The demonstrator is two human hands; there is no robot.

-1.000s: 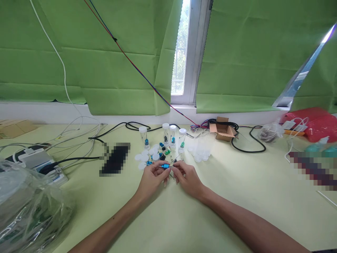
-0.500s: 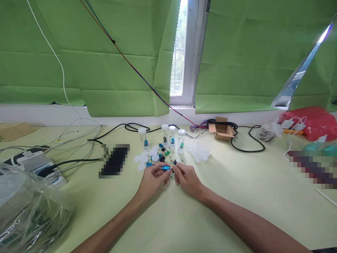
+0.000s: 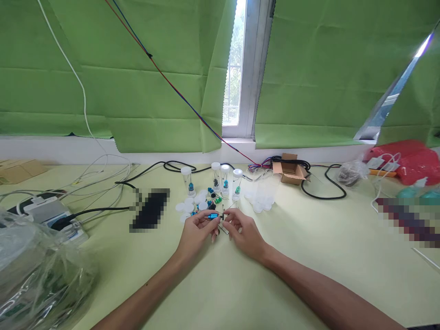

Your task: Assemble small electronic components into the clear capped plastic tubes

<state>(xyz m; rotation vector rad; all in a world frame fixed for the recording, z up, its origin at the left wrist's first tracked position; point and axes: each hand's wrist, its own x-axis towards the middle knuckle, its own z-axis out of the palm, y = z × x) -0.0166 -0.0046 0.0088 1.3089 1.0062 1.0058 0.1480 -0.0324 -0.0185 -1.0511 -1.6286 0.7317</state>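
My left hand (image 3: 196, 233) pinches a small blue cylindrical piece (image 3: 213, 216) between thumb and fingers, level above the table. A dark bit shows at the piece's right end; I cannot make out its kind. My right hand (image 3: 244, 233) is close to that end, its thumb and forefinger slightly apart. Below the fingertips is a thin metal piece (image 3: 224, 229). Behind my hands are loose blue, black and green small parts (image 3: 218, 200) and several round white caps (image 3: 179, 207). Capped clear tubes (image 3: 237, 184) with small coloured parts inside stand beyond them.
Uncapped clear tubes (image 3: 264, 192) are grouped right of the capped ones. An open cardboard box (image 3: 291, 173) and black cable (image 3: 325, 198) lie at the back. On the left are a pixelated black object (image 3: 150, 211), a power strip (image 3: 74, 224) and a clear plastic bag (image 3: 44, 275).
My right thumb and forefinger have parted from their pinch at the blue piece's end. The blue piece has shifted slightly left and up with my left hand, and its dark end now shows.
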